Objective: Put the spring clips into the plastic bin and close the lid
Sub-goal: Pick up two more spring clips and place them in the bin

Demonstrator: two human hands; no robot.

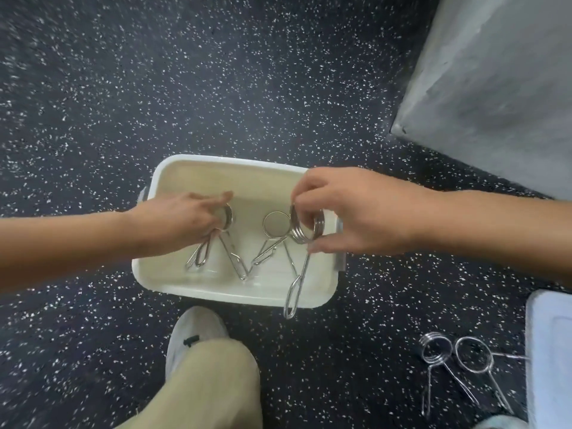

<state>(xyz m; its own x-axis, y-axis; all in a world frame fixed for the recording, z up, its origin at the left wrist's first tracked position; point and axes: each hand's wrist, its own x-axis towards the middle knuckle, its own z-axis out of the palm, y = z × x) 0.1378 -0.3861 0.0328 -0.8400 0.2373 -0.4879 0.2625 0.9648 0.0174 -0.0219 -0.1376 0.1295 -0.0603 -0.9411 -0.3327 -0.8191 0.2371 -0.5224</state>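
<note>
Head view: both hands are over the bin [161,178]; the left hand [192,218] grips one clip [227,216], the right hand [349,212] pinches two clips [305,232], handles hanging toward its near rim. Two more clips [452,356] lie on the floor beyond the bin's near right corner, nearer the right hand, beside the lid [551,351].

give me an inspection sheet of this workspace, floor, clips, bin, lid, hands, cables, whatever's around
Surface: dark speckled floor.
Job's things: open plastic bin holds a loose clip; two spring clips lie on the floor beside the lid.
Clutter: nothing seen.
Grippers: left hand holds a clip inside the bin; right hand grips clips over its right side.
Cables: nothing seen.
Surroundings: grey block; shoe.
</note>
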